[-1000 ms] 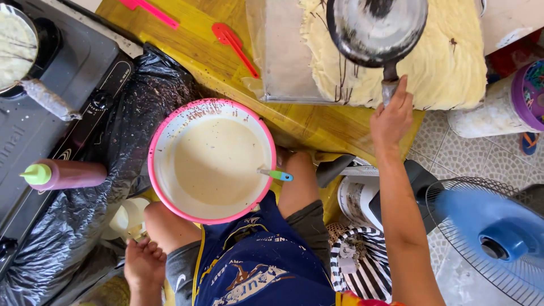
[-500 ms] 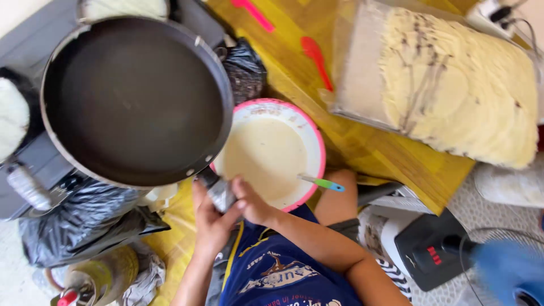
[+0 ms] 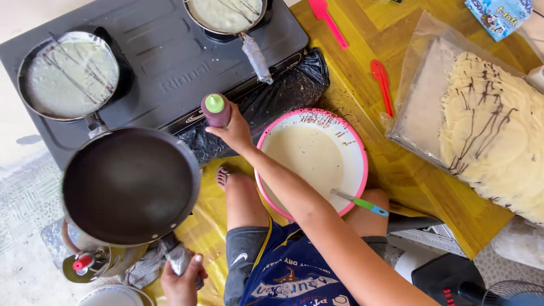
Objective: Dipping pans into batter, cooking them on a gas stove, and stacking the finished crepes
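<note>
My left hand (image 3: 181, 279) grips the wrapped handle of an empty dark frying pan (image 3: 130, 184), held low at the left, in front of the stove. My right hand (image 3: 235, 133) reaches forward and closes around a brown squeeze bottle with a green cap (image 3: 217, 109), upright at the stove's front edge. A pink-rimmed bowl of pale batter (image 3: 317, 122) sits between my knees, under my right forearm. A spoon with a green and blue handle (image 3: 362, 203) rests on its rim.
A dark two-burner stove (image 3: 170, 73) carries two pans of drizzled batter (image 3: 68, 73) (image 3: 226, 12). Finished crepes (image 3: 493, 136) lie on plastic at right. Red spatulas (image 3: 382, 85) lie on the yellow board. A black bag (image 3: 277, 93), a small tin (image 3: 85, 263) and a fan (image 3: 510, 292) are nearby.
The empty pan has come down to the lower left, now held by my left hand alone. My right hand has left the handle and taken the squeeze bottle.
</note>
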